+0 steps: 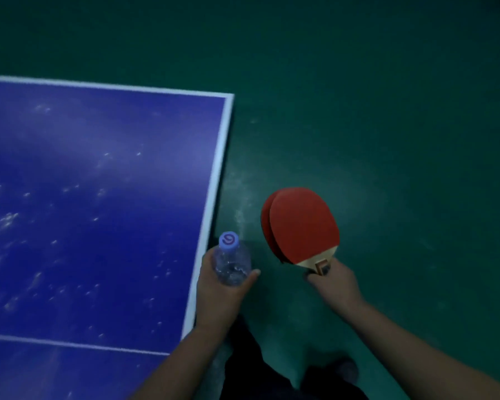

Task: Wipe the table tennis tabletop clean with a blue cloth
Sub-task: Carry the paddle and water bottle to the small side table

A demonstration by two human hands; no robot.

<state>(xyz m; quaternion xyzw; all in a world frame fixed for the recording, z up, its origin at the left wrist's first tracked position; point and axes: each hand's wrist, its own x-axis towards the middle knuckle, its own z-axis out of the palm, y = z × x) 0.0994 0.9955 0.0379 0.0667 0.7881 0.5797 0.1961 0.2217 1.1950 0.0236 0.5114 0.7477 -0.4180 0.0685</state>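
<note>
The blue table tennis tabletop [98, 197] fills the left of the view, with white edge lines and many pale smudges and specks on it. Just past its right edge, my left hand [223, 287] grips a clear plastic water bottle [231, 261] with a pale blue cap, held upright. To the right, over the floor, my right hand [334, 280] holds two stacked red paddles [300, 223] by their wooden handles, blades pointing away from me. No blue cloth is in view.
Dark green floor [387, 111] surrounds the table on the far side and the right. My dark trousers [251, 365] and a shoe [347, 370] show at the bottom, close to the table's edge.
</note>
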